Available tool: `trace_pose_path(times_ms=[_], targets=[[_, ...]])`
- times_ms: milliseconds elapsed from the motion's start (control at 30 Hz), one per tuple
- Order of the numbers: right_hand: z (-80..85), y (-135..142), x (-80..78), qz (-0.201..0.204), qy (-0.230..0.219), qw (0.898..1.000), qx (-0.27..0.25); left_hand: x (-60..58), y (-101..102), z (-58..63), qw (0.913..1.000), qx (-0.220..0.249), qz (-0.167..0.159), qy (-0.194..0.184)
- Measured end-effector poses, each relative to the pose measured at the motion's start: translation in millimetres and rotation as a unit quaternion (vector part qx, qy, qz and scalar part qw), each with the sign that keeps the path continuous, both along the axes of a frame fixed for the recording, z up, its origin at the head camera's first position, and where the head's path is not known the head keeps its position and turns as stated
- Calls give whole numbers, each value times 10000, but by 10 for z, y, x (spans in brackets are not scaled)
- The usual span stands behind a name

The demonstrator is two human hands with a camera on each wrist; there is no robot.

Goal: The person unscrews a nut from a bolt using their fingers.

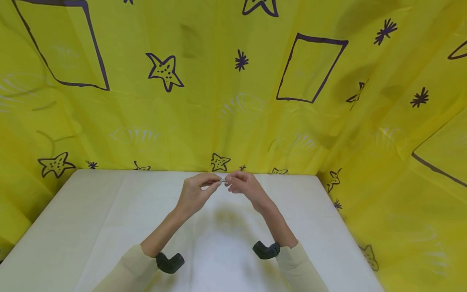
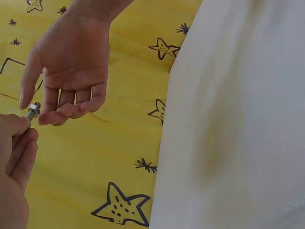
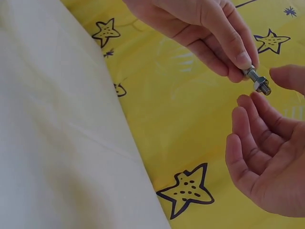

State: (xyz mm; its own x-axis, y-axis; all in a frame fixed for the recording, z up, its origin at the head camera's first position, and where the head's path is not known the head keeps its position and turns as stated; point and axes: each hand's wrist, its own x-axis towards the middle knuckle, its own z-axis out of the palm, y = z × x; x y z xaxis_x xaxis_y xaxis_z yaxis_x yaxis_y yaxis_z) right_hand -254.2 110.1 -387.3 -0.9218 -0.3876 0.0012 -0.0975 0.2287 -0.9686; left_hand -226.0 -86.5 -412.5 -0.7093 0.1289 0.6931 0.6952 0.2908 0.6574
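Above the white table, my left hand [image 1: 195, 194] pinches a small metal bolt [image 3: 254, 76] by its head end between thumb and fingers. A hex nut [image 3: 260, 84] sits on the bolt's shank, with a short length of thread showing beyond it. My right hand [image 1: 249, 187] is just beside the bolt's free end. In the right wrist view, its thumb and loosely bent fingers stand apart on either side of the nut, with a gap to it. The left wrist view shows the right palm facing the camera, and the nut [image 2: 33, 109] close to its thumb and index fingertips.
A white cloth-like surface covers the table [image 1: 146, 219]. Yellow curtain [image 1: 204, 121] with starfish and fish drawings hangs along the back and sides. Dark curved wrist mounts [image 1: 170, 263] stick out from both sleeves. Soft shadows fall on the table below the hands.
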Motion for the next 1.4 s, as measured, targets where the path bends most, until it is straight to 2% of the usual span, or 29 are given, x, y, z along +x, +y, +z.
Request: trace_pose_path(times_ms=[233,400,667,900,1000,1400], targets=[[-12,6,-12,-4,-91,10000,-1,-3,0,-6,9999,31,-48,83],[16,14,6,93,4,9998,-181,3,-5,-3,10000,-3,-12,40],[51,21,35,208,134,9997,-89,7,-4,0,10000,12,-34,61],[40,10,9,-36,-158,9998,124,3,3,-11,9999,40,-46,97],[30,11,-3,-15,-203,9996,182,2,5,-16,10000,37,-59,68],[29,30,8,77,130,9998,130,-8,-5,-33,10000,-14,-54,-1]])
